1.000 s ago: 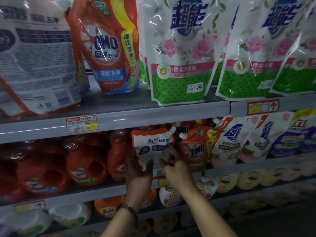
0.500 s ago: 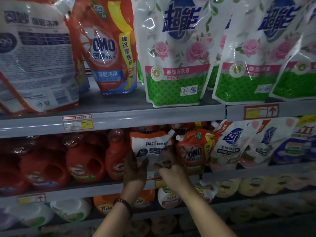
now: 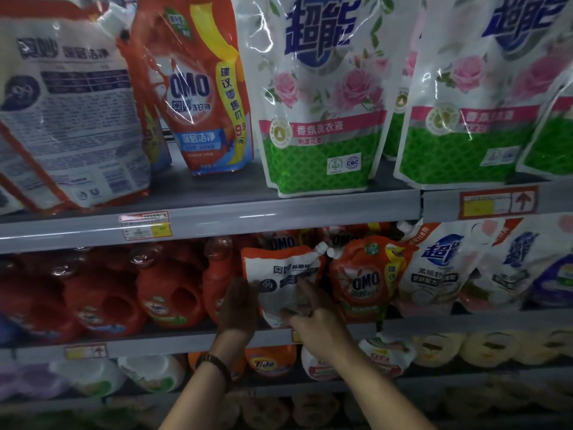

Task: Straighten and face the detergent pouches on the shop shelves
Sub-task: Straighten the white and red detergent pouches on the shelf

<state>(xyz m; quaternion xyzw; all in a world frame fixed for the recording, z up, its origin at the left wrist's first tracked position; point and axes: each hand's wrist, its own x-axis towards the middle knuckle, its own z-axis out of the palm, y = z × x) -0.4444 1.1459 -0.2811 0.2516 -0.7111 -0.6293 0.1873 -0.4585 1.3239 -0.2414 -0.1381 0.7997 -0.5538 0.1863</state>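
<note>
A small orange and white OMO pouch (image 3: 280, 271) stands on the middle shelf (image 3: 173, 344) with its white back side facing out and its spout at the upper right. My left hand (image 3: 237, 308) grips its left edge. My right hand (image 3: 316, 318) pinches its lower right part, fingers spread over the white panel. Right beside it stands an orange OMO pouch (image 3: 364, 274) showing its front. More OMO pouches sit behind them, mostly hidden.
Red detergent bottles (image 3: 161, 293) fill the middle shelf to the left. White and blue pouches (image 3: 440, 268) stand to the right. The top shelf (image 3: 279, 218) carries large OMO pouches (image 3: 198, 85) and rose-printed pouches (image 3: 322, 97). Lower shelves hold Tide pouches (image 3: 266, 363).
Both hands stay on the white-backed pouch. My right hand has shifted its fingers further up over the pouch's face. The view has drifted slightly.
</note>
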